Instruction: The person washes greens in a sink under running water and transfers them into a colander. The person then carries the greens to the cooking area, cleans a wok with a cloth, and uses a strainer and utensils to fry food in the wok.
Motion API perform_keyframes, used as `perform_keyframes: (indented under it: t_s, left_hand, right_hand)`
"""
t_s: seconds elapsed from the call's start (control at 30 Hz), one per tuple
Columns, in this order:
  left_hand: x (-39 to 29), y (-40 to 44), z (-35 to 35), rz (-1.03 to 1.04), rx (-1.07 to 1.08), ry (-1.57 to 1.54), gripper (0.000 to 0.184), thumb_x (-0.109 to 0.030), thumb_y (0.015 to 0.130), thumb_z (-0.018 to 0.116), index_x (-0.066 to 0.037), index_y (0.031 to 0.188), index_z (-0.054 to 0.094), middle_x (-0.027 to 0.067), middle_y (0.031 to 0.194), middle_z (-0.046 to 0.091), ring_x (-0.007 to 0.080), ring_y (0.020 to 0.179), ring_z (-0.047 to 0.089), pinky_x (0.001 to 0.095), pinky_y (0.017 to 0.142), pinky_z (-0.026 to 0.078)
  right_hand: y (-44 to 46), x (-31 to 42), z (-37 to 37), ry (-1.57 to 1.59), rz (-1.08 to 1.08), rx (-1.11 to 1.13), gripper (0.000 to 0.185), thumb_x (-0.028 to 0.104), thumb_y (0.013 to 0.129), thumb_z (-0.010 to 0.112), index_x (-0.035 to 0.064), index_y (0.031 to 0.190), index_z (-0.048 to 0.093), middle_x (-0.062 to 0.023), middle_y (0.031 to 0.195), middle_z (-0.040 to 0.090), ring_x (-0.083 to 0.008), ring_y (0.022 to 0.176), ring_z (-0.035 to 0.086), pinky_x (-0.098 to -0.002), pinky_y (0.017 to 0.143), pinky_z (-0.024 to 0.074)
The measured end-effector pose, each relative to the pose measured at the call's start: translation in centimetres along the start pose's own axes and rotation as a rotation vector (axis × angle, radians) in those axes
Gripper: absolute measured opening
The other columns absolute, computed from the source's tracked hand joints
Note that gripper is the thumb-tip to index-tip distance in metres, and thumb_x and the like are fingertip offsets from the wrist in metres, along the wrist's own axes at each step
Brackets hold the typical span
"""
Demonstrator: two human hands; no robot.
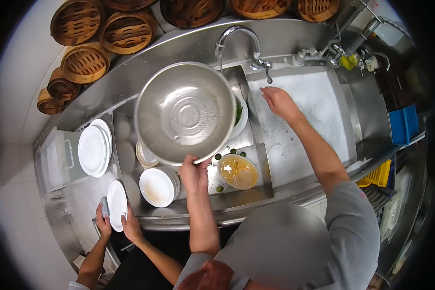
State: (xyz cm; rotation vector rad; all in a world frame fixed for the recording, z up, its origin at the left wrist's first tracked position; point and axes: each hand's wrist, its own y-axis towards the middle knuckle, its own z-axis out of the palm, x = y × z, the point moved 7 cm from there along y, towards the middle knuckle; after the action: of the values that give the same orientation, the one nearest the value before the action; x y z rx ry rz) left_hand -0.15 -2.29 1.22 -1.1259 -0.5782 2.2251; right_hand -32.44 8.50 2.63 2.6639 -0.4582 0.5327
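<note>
At the lower left, my left hand (103, 221) is closed on a grey-blue sponge (105, 207), pressed against the side of a white oval plate (116, 203). My right hand (130, 225) grips the lower right edge of that same plate, which is tilted over the left basin. White plates (94, 149) are stacked just beyond, beside a translucent plastic tub (56, 157). Another stack of round plates (158, 187) stands to the right; its top plate has a brownish stain.
A co-worker in grey holds a large steel bowl (184, 113) over the middle basin; their other hand (280, 102) is near the faucet (261, 64). A dish of yellowish liquid (238, 171) sits below. Foamy water (304, 116) fills the right basin. Bamboo steamers (128, 33) line the back.
</note>
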Motion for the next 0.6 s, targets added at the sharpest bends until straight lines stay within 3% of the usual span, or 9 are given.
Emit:
perform_keyframes:
  t_s: [0.13,0.2,0.23,0.3,0.33,0.4,0.5,0.57,0.6]
  left_hand:
    - [1.1,0.4,1.9,-0.177,0.142,0.001,0.037,0.005,0.078,0.041,0.016,0.113,0.038,0.027,0.116,0.048,0.0443,0.106,0.056,0.0528,0.087,0.056]
    - [1.0,0.4,2.3,-0.179,0.138,0.048,0.037,0.005,0.078,0.041,0.016,0.113,0.038,0.0271,0.117,0.048,0.0444,0.106,0.056,0.0526,0.087,0.056]
    - [1.0,0.3,2.4,-0.191,0.143,0.102,0.037,0.004,0.079,0.04,0.016,0.114,0.038,0.0272,0.117,0.048,0.0444,0.105,0.056,0.0524,0.087,0.056]
    - [1.1,0.7,2.0,-0.199,0.137,0.124,0.036,0.004,0.079,0.041,0.016,0.113,0.038,0.0275,0.118,0.048,0.0431,0.106,0.056,0.0514,0.086,0.057]
    - [1.0,1.0,1.8,-0.19,0.152,0.164,0.036,0.003,0.08,0.042,0.018,0.113,0.038,0.0279,0.117,0.048,0.0416,0.103,0.058,0.0492,0.084,0.059]
    - [1.2,0.9,1.6,-0.183,0.167,0.198,0.037,0.003,0.08,0.043,0.02,0.113,0.039,0.0283,0.116,0.049,0.0401,0.1,0.06,0.0469,0.081,0.06]
    - [0.8,1.0,1.9,-0.014,0.224,0.337,0.041,0.001,0.08,0.048,0.011,0.119,0.041,0.0237,0.116,0.051,0.0343,0.099,0.061,0.0429,0.078,0.061]
    - [-1.3,2.0,0.2,0.23,0.038,0.432,0.046,-0.003,0.079,0.053,0.0,0.124,0.043,0.0167,0.113,0.055,0.0287,0.098,0.061,0.0397,0.074,0.059]
    - [-2.2,2.5,-0.2,0.191,0.011,0.395,0.047,-0.006,0.078,0.057,-0.002,0.123,0.044,0.0125,0.11,0.057,0.0247,0.096,0.06,0.0357,0.071,0.056]
  right_hand:
    - [0.2,1.7,-1.3,0.321,0.243,-0.126,0.025,0.013,0.092,0.053,-0.0047,0.107,0.063,-0.0181,0.097,0.067,-0.0304,0.089,0.064,-0.0355,0.078,0.0515]
    - [0.6,1.8,1.7,1.149,0.564,-0.037,0.046,0.03,0.092,0.057,-0.0026,0.124,0.053,-0.0158,0.105,0.065,-0.0254,0.091,0.065,-0.033,0.076,0.0535]
    - [1.1,2.7,1.9,1.152,0.56,-0.028,0.046,0.03,0.092,0.057,-0.0026,0.124,0.053,-0.0158,0.105,0.065,-0.0254,0.091,0.065,-0.033,0.076,0.0535]
    - [1.2,4.6,4.1,1.26,0.784,0.234,0.075,0.045,0.086,0.063,0.0005,0.14,0.034,-0.0146,0.116,0.059,-0.022,0.096,0.063,-0.0323,0.074,0.0551]
    - [1.6,5.4,4.0,1.046,0.691,0.356,0.087,0.041,0.08,0.069,-0.0002,0.143,0.025,-0.0164,0.124,0.054,-0.0212,0.098,0.062,-0.0335,0.073,0.0563]
    - [1.8,5.2,5.5,1.052,0.693,0.412,0.079,0.032,0.079,0.067,-0.0025,0.139,0.029,-0.0167,0.121,0.056,-0.0218,0.098,0.062,-0.034,0.071,0.0568]
    - [2.3,4.7,5.5,0.943,0.679,0.426,0.063,0.017,0.076,0.061,-0.0046,0.131,0.039,-0.0175,0.113,0.06,-0.0227,0.094,0.064,-0.0338,0.066,0.0578]
    - [3.3,4.8,4.2,0.835,0.657,0.385,0.057,0.01,0.074,0.058,-0.0044,0.127,0.045,-0.0179,0.108,0.062,-0.0231,0.09,0.065,-0.0331,0.064,0.0582]
    - [3.4,5.3,2.7,0.788,0.663,0.362,0.053,0.009,0.073,0.056,-0.003,0.123,0.048,-0.0173,0.103,0.063,-0.0231,0.084,0.066,-0.0325,0.061,0.0576]
